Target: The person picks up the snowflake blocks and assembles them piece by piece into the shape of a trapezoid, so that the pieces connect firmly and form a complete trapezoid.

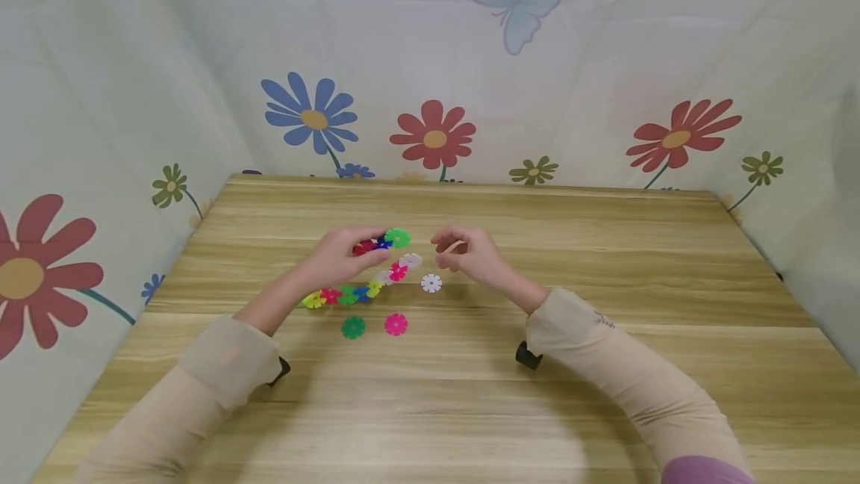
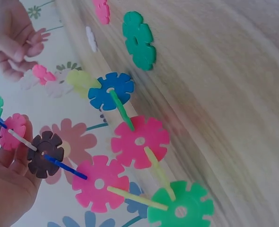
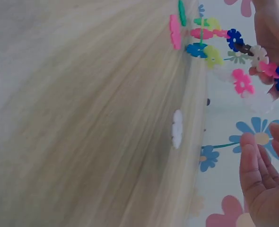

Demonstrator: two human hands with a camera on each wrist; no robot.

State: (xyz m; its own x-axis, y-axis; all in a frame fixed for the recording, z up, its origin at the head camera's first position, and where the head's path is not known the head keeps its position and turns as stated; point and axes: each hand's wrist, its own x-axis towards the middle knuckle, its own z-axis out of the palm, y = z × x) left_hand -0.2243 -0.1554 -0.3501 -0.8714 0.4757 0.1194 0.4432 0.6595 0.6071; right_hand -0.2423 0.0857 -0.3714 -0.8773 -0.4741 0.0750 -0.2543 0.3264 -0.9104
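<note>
My left hand [image 1: 336, 254] grips one end of a chain of slotted plastic flower discs [image 2: 100, 183], thumb and fingers either side of it. At that end a bright green disc [image 1: 398, 237] sticks out past the fingertips. The chain bends round in a loop through pink, green, yellow and blue discs; its other end, with a pink disc [image 3: 243, 82] between whitish ones, reaches toward the right. Across a small gap, my right hand [image 1: 475, 254] hovers with loosely bent fingers and nothing between them. Below it lies a loose white disc [image 1: 431, 284].
Two more loose discs, one dark green [image 1: 353, 327] and one pink [image 1: 396, 324], lie flat on the wooden table [image 1: 430, 409] nearer to me. A flower-printed curtain [image 1: 578, 81] hangs behind the table's far edge and along its sides.
</note>
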